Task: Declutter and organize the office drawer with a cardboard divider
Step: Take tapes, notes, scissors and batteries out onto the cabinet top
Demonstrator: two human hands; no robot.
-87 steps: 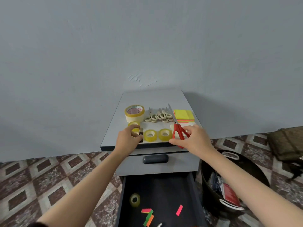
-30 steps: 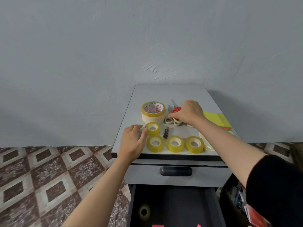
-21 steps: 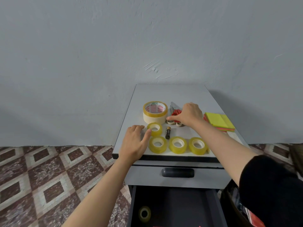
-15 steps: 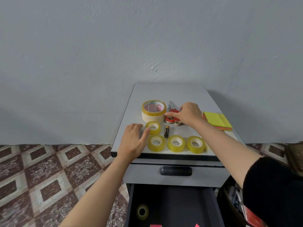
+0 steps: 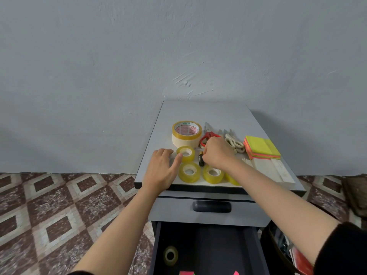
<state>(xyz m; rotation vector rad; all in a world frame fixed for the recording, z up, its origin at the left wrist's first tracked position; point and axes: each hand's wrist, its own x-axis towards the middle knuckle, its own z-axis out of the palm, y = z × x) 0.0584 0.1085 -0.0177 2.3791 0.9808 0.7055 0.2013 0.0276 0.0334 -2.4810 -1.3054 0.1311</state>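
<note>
The right hand [image 5: 217, 152] makes a narrow, curled grip, knuckles up. Its fingertips come down at the far end of the small battery [image 5: 201, 160], but the back of the hand hides them, so I cannot tell whether they pinch it or only touch it. The left hand [image 5: 160, 167] lies flat and wide on the tabletop [image 5: 206, 112], fingers straight, thumb touching the far small roll [image 5: 185, 153].

Nearer the front edge three more yellow rolls sit in a row. The left roll [image 5: 189, 171] and middle roll [image 5: 212, 172] show plainly; the third roll [image 5: 231, 179] is mostly hidden under the right forearm. Behind the hands stands the large tape roll [image 5: 186, 133]. The red scissors [image 5: 207, 135] beside it are partly covered by the right hand, as are the white ringed handles [image 5: 234, 143]. Farther right lie the sticky notes [image 5: 262, 147] and pale strips [image 5: 272, 169], too washed out to name.

Below the shut upper drawer front [image 5: 211, 206], the open drawer [image 5: 208, 245] is dark and cut off by the bottom edge. A dim tape roll [image 5: 170, 256] lies at its left, and pink scraps [image 5: 186, 272] are clipped. A dark bin [image 5: 278, 251] at right is cut off too.
</note>
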